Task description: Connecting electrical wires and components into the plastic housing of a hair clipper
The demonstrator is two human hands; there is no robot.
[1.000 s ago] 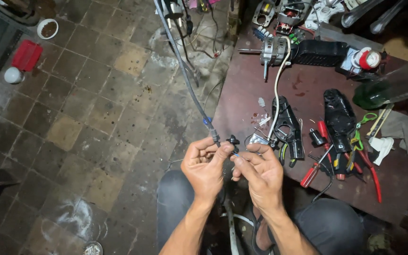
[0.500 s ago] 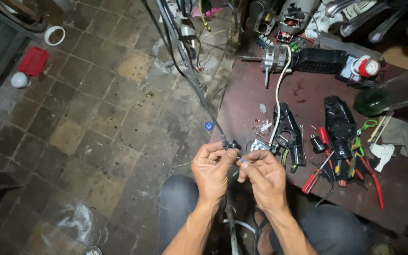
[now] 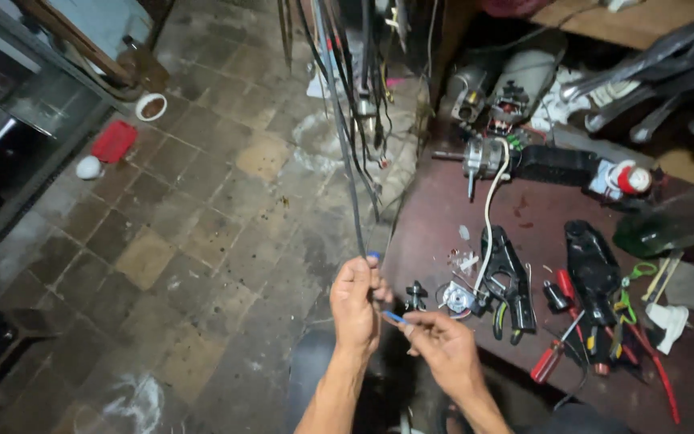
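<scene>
At the lower middle of the head view, the two hands meet above a tiled floor [image 3: 202,209], just off the near edge of the bench [image 3: 443,209]. The left hand [image 3: 355,309] is closed, its fingers curled round a dark cable [image 3: 345,153] that runs up and away from it; a small blue piece [image 3: 373,255] shows at the top of the fist. The right hand [image 3: 442,345] is pinched shut, thumb and forefinger nipping a thin blue wire end [image 3: 393,317] that points toward the left hand; the two hands nearly touch.

Just beyond the hands, on the reddish-brown bench, lie a small black part [image 3: 416,296] and a round metal part [image 3: 457,299]. Beside these rests a black tool housing [image 3: 510,277], from which a white cord [image 3: 489,209] climbs toward a bare electric motor [image 3: 483,157]. To the right lie a second black housing [image 3: 592,269], a red-handled screwdriver [image 3: 552,358] and red-handled pliers [image 3: 652,370].

Farther off on the floor, at left, lie a red lid [image 3: 114,141], a white ball-shaped object [image 3: 88,167] and a white ring [image 3: 151,106]. At the far right, a row of grey blades [image 3: 652,72] lies well apart from the hands.
</scene>
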